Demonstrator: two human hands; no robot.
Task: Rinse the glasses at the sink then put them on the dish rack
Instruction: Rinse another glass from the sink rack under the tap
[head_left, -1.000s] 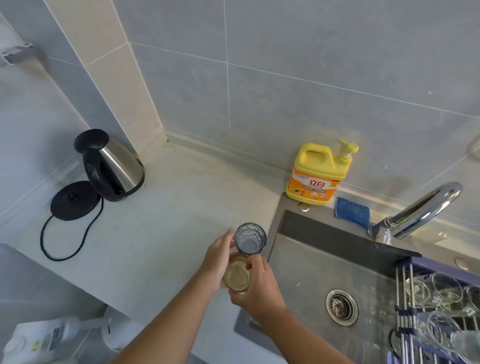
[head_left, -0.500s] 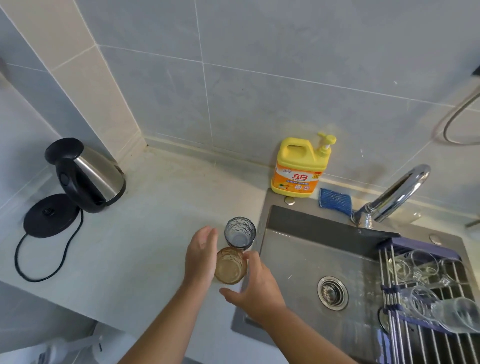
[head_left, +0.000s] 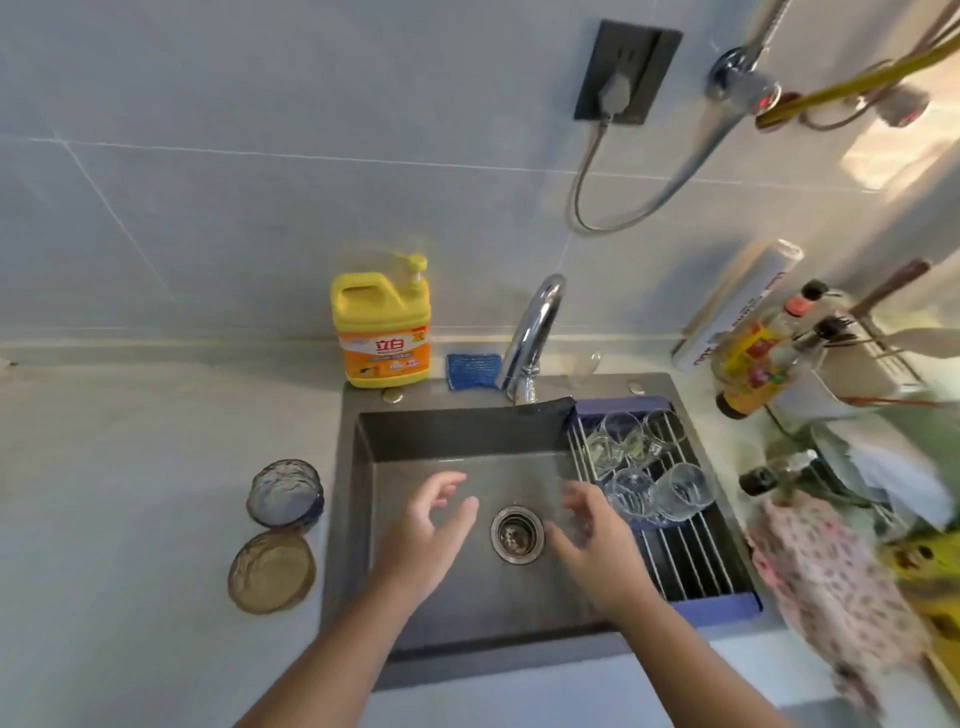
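Two textured glasses stand upright on the counter left of the sink (head_left: 358, 519): a blue-grey glass (head_left: 284, 493) behind an amber glass (head_left: 272, 570). Over the basin, my left hand (head_left: 423, 530) and my right hand (head_left: 592, 540) hover with fingers loosely spread, holding nothing, one on each side of the drain (head_left: 517, 534). The dish rack (head_left: 691, 571) spans the sink's right side and carries several clear glasses (head_left: 649, 467) at its far end. The faucet (head_left: 532, 332) curves over the back rim; no water shows.
A yellow dish-soap bottle (head_left: 382, 327) and a blue sponge (head_left: 474, 370) sit behind the sink. Bottles (head_left: 753, 358), a foil roll (head_left: 737, 301) and a floral cloth (head_left: 831, 577) crowd the right counter. A wall socket (head_left: 623, 73) with a plugged cable hangs above.
Both hands let go of the two glasses on the counter and moved right, over the sink basin. The view swung right, bringing the whole rack and right counter into sight.
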